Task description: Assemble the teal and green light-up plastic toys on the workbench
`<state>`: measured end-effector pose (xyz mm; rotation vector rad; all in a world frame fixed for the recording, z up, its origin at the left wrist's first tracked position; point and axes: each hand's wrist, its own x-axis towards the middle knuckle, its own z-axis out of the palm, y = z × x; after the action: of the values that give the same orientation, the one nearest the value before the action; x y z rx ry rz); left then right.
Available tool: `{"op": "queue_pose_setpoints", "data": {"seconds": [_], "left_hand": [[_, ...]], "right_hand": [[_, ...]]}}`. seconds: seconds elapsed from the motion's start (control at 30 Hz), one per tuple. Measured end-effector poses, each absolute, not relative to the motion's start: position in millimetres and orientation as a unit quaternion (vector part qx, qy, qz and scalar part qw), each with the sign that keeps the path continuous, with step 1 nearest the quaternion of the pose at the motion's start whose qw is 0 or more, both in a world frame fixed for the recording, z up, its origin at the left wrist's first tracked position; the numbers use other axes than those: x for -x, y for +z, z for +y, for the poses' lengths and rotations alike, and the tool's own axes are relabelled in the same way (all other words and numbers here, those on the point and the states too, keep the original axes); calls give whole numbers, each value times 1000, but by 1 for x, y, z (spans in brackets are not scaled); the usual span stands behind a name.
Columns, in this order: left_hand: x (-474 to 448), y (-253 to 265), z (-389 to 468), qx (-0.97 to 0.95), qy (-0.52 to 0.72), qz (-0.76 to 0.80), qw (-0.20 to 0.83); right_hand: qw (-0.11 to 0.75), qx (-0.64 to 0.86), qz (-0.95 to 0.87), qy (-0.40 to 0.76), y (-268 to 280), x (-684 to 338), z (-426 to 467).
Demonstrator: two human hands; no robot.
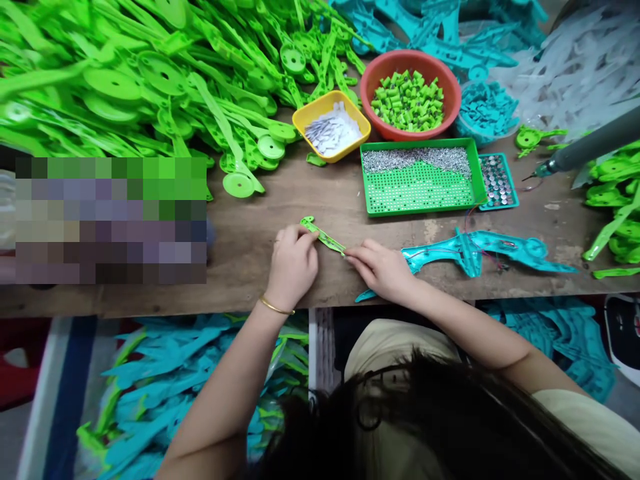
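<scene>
Green plastic piece (326,240) is held slantwise between the person's two hands, its wider end at the left hand and its narrow end at the right hand. Far to the left of the left hand, a pixelated patch covers part of the scene, and beyond it a heap of green parts (165,73) spreads forward, its nearest discs well apart from the fingers. The left hand (295,259) pinches the piece's upper end between thumb and curled fingers, with brown wood on its outer side giving it room to move. Ahead of it stands a yellow tray (325,157) of pale slips. The right hand (381,268) pinches the lower end; whether it also grips something small, I cannot tell. Straight beyond it are a red bowl (411,133) of short green bits and, nearer, a green perforated tray (425,191) of small metal pieces, with a strip of wood between its front wall and the knuckles. Just right of the right hand, a teal part (470,259) with thin wires reaches away, limiting room on that side. Farther right and ahead sit a small teal tray (502,205) of silvery discs and a grey pen-shaped tool (590,143), its tip pointing back toward the hand. The counter (250,250) is scuffed brown wood; its near edge runs just behind both hands. Below that edge, teal and green parts (165,367) fill the space at the left forearm, and more teal parts (555,340) lie below the right.
</scene>
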<state>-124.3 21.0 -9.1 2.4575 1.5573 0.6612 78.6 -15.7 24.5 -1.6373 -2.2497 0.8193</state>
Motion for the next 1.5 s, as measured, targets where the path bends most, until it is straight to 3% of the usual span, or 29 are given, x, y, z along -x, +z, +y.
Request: {"op": "queue_pose_setpoints", "data": {"seconds": [0.2,0.37,0.53,0.7,0.9,1.1,1.27,1.5], "left_hand": [[104,-11,1,-812,338,453,144],[96,-19,-12,-800,328,485,131],[91,-24,-20,-800,326,493,104],[91,-23,-22,-797,321,496,123],[111,-5,0,-808,258,470,245],[127,-3,16,-779,272,459,329],[125,-6,17,-741,313,475,357],[112,-10,15,-733,348,499,303]], "right_hand": [[167,540,-760,320,27,-85,-6],[197,559,-737,326,26,-84,1],[232,554,-692,402,28,-79,6],[162,567,-702,401,36,-78,6],[64,557,-758,334,37,-82,4],[9,545,-775,318,37,-81,7],[1,542,-764,349,39,-80,13],[31,515,-739,434,42,-85,20]]}}
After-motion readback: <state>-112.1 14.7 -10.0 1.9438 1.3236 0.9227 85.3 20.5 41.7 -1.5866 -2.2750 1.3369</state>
